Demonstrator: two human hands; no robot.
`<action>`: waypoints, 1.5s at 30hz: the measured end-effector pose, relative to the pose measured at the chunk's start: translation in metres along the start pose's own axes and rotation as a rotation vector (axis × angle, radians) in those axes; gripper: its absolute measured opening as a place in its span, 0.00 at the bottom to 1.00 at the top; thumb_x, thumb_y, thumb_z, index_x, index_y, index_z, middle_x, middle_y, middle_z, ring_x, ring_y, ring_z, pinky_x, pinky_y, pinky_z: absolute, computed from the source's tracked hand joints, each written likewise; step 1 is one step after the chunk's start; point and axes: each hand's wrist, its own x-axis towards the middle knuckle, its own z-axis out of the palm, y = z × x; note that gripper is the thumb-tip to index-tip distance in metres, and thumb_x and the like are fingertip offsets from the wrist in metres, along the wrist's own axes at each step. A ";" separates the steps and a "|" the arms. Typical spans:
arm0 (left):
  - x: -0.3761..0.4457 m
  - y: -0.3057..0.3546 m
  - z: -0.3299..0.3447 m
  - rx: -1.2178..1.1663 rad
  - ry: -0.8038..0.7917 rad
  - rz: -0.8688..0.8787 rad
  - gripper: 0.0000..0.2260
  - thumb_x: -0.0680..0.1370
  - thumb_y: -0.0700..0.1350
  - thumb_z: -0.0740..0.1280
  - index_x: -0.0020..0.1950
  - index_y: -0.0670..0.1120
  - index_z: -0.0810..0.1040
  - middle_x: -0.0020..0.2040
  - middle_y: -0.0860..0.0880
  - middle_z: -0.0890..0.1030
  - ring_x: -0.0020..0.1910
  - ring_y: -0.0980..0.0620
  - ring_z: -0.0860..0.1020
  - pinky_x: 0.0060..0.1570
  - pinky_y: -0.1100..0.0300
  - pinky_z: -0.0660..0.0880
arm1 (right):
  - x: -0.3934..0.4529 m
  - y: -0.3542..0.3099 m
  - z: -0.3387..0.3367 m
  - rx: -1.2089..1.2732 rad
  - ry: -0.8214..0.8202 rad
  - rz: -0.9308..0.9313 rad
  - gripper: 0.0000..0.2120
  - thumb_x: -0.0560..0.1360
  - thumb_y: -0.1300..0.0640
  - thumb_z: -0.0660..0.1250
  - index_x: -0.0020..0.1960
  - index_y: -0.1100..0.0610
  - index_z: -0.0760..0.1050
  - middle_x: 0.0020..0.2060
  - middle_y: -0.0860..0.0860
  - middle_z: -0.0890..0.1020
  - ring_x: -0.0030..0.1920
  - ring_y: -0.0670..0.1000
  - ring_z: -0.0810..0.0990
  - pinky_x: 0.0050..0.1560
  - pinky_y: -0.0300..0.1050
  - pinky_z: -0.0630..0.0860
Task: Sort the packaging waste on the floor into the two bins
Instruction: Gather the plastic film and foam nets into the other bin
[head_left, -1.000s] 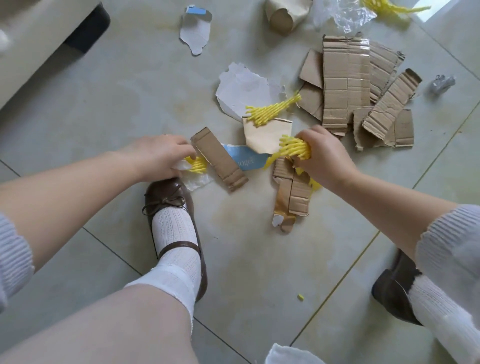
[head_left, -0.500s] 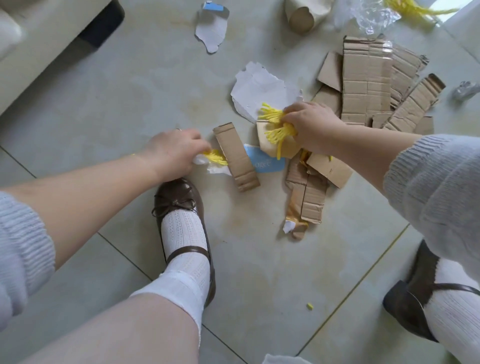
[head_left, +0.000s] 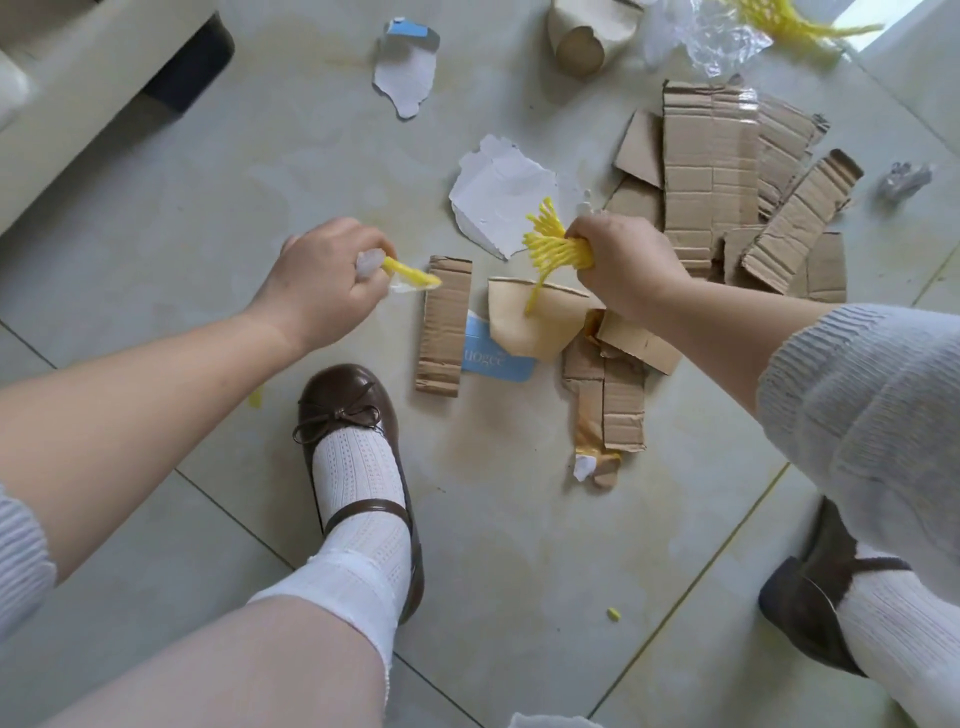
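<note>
Gripping yellow foam netting (head_left: 553, 248), the right hand (head_left: 623, 265) has its fingers clamped round it above the tan paper piece (head_left: 530, 325). Left hand (head_left: 324, 278) pinches a smaller yellow scrap with clear plastic (head_left: 410, 276), I think. Neither of the 2 bins is in view.

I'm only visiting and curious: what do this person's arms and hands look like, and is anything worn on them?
Both forearms are bare. The left hand and right hand wear no gloves. Pale grey ribbed knit sleeves are pushed up both arms. No watch or bracelet shows.
</note>
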 end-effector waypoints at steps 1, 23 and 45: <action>0.003 0.006 -0.001 -0.009 0.013 0.001 0.20 0.68 0.53 0.53 0.49 0.44 0.79 0.46 0.43 0.78 0.50 0.41 0.74 0.50 0.51 0.71 | -0.003 0.000 -0.007 0.024 0.031 0.007 0.19 0.72 0.65 0.62 0.62 0.55 0.72 0.56 0.58 0.78 0.57 0.61 0.75 0.46 0.47 0.67; 0.042 0.392 -0.143 0.368 0.002 0.790 0.14 0.77 0.44 0.62 0.60 0.54 0.76 0.55 0.49 0.79 0.50 0.46 0.77 0.39 0.60 0.64 | -0.230 0.150 -0.299 -0.017 0.410 0.289 0.11 0.74 0.59 0.64 0.55 0.53 0.78 0.49 0.57 0.82 0.50 0.60 0.79 0.45 0.47 0.73; -0.014 0.689 0.113 -0.024 -0.221 0.972 0.15 0.76 0.46 0.66 0.63 0.51 0.75 0.60 0.48 0.74 0.56 0.45 0.74 0.49 0.58 0.70 | -0.426 0.361 -0.229 0.875 0.963 0.983 0.23 0.73 0.61 0.65 0.66 0.52 0.65 0.50 0.52 0.77 0.46 0.54 0.76 0.43 0.44 0.71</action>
